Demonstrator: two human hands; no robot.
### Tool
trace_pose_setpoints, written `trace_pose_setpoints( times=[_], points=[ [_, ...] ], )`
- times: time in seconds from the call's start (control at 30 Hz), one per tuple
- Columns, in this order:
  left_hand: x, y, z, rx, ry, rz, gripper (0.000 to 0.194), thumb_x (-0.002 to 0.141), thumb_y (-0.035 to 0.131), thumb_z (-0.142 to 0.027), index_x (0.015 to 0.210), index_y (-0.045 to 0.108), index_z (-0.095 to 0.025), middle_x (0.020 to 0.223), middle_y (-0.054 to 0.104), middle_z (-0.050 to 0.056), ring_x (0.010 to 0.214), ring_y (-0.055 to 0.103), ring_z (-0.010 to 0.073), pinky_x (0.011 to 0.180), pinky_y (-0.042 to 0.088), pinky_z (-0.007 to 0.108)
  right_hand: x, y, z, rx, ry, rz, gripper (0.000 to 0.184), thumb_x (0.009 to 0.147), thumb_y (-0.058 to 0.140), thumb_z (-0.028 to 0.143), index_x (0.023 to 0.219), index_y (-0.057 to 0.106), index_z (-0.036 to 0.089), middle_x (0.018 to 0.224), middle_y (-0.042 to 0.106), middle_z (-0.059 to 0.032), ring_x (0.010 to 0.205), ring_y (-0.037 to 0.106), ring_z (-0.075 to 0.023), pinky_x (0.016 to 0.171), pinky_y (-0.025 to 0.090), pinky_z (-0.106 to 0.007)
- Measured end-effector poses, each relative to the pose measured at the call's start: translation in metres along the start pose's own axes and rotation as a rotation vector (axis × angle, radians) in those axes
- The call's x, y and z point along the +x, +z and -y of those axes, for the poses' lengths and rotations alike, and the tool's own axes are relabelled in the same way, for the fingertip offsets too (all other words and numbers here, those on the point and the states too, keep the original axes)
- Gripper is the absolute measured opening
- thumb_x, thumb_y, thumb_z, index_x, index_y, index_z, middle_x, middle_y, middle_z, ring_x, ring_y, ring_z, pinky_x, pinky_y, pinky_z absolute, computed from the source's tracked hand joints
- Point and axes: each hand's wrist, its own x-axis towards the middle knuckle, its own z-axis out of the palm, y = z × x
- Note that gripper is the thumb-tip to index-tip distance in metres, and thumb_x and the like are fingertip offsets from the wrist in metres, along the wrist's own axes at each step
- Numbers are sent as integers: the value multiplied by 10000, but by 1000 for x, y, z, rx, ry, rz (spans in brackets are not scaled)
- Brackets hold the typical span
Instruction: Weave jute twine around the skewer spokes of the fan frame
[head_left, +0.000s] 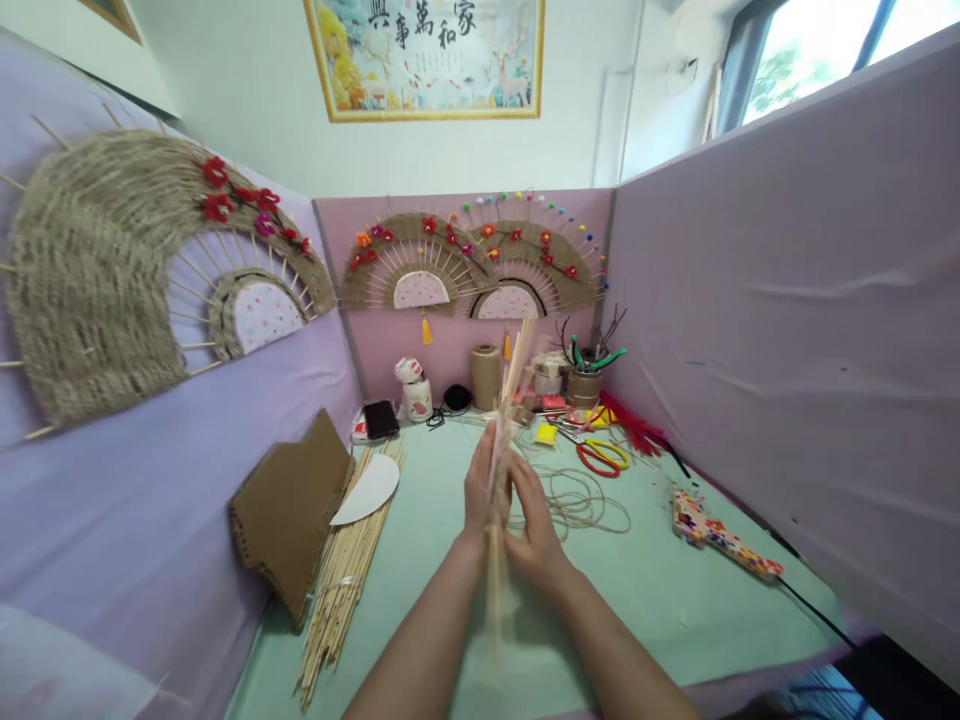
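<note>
Both my hands meet over the middle of the green table. My left hand and my right hand are closed around a bundle of thin bamboo sticks. The bundle stands nearly upright, its top reaching toward the back wall and its lower end blurred between my forearms. A loose coil of jute twine lies on the table just behind my right hand.
More bamboo sticks lie at the left beside brown cardboard pieces and a white half-round card. A patterned glue gun lies at the right. Scissors, a twine spool, a tool cup stand at the back. Woven fans hang on the purple partitions.
</note>
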Motion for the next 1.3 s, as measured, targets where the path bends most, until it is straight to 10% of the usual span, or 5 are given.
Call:
trace_pose_setpoints(
  times=[0.13,0.23,0.37,0.93,1.3],
  points=[
    [13,-2,-8,-188,-174,-101,257,686,736,-191,937,686,-215,1093,688,52,1192,538,242,1085,352,409,7,-9,6,84,19,-42,599,805,594,474,1335,468,224,1374,483,-129,1281,428,-297,1055,343,-498],
    [22,-5,-14,-500,-316,-36,234,702,710,-133,923,653,-187,928,722,31,961,661,197,1018,427,440,14,-18,3,237,321,-152,322,835,563,437,1040,634,199,956,686,-95,860,645,-219,797,511,-378],
    [27,-9,-10,-635,-491,27,114,742,652,-88,839,633,-145,827,725,52,849,683,170,973,473,396,24,-30,-18,386,617,-130,296,729,662,470,732,643,174,621,643,-25,553,562,-143,583,470,-283],
    [4,-2,20,-567,-619,48,263,722,672,-96,976,623,-142,994,709,87,997,653,210,1028,435,429,21,-39,-46,760,827,-509,311,552,815,409,601,635,160,625,615,8,543,516,-93,520,444,-221],
    [2,-1,21,-611,-591,43,280,733,661,-87,1001,618,-153,981,714,73,974,661,191,1016,448,407,17,-38,-41,942,806,-376,367,605,786,462,818,669,186,889,700,-42,751,632,-146,596,501,-233]
  ],
)
